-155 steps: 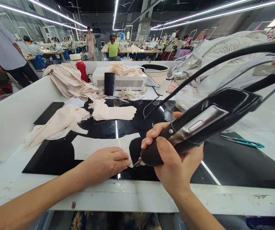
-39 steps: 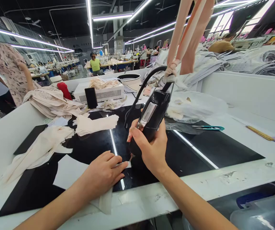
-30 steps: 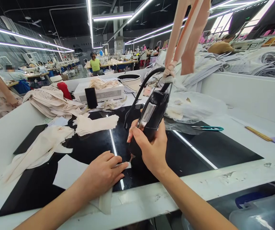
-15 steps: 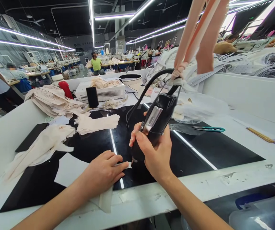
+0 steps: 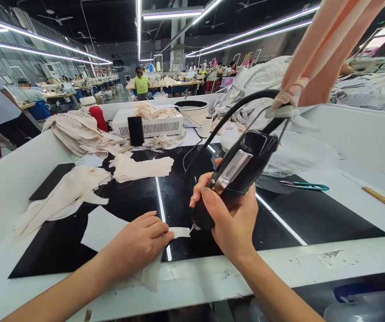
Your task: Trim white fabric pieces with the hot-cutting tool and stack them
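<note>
My right hand [image 5: 234, 223] is wrapped round a black corded hand tool [image 5: 254, 154] with a silver lever on its side. The tool leans, its small metal tip low over the black board [image 5: 279, 210], touching or almost touching the end of a white fabric strip [image 5: 180, 232]. My left hand [image 5: 138, 248] presses this strip on the board, its fingers close together at the strip's near end. Pale sheer fabric [image 5: 151, 275] trails from beneath that hand over the table edge. Knotted pink cloth bands [image 5: 326, 49] tie the tool's top from above.
Left of centre lie a stack of cream fabric pieces [image 5: 143, 167], a white piece [image 5: 101, 228] and a crumpled cream heap [image 5: 68, 192]. A phone [image 5: 136, 131] stands before a white vented box [image 5: 162, 126]. Teal-handled thread snips [image 5: 308, 185] and a wooden-handled tool [image 5: 383, 199] lie right.
The black tool has shifted right and leans over more. My left fingers lie further back from the tip, with more of the white strip showing. The whole view has shifted slightly.
</note>
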A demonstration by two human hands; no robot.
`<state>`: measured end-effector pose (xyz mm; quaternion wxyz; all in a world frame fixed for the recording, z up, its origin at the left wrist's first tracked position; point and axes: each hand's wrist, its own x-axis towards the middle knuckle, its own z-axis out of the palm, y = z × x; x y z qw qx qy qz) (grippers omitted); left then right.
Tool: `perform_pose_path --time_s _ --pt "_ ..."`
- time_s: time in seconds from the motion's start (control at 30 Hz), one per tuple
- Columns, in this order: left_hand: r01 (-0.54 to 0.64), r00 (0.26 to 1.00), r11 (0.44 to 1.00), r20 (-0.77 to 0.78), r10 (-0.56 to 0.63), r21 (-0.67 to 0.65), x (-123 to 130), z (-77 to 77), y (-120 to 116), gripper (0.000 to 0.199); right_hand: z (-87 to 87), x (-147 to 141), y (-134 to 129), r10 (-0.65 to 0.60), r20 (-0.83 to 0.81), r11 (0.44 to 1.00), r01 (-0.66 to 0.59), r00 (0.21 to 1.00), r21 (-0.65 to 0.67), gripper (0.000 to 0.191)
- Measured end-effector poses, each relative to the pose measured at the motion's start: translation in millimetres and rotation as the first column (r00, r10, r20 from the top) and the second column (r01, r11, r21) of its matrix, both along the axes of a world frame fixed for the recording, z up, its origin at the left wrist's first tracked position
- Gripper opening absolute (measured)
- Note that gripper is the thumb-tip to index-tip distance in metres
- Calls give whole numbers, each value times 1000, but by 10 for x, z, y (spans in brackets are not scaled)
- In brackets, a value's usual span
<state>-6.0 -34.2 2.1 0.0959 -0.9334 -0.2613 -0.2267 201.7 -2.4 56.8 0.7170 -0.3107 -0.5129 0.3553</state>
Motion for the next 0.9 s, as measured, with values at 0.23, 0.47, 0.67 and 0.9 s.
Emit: perform_pose_path --time_s 0.23,0.47,0.67,0.9 --pt "-48 999 999 -1 48 9 4 -9 -48 25 -16 41 -7 21 -11 999 -20 1000 32 42" --pt "-70 998 997 -2 70 -24 38 -63 -56 20 31 47 22 22 -18 999 -21 1000 24 39" --pt "-77 997 997 5 78 -31 56 -91 -54 20 65 -89 121 27 -72 999 -24 997 43 39" --pt "-77 997 997 15 78 -24 80 -133 -41 22 15 -161 149 67 -88 998 -66 994 25 47"
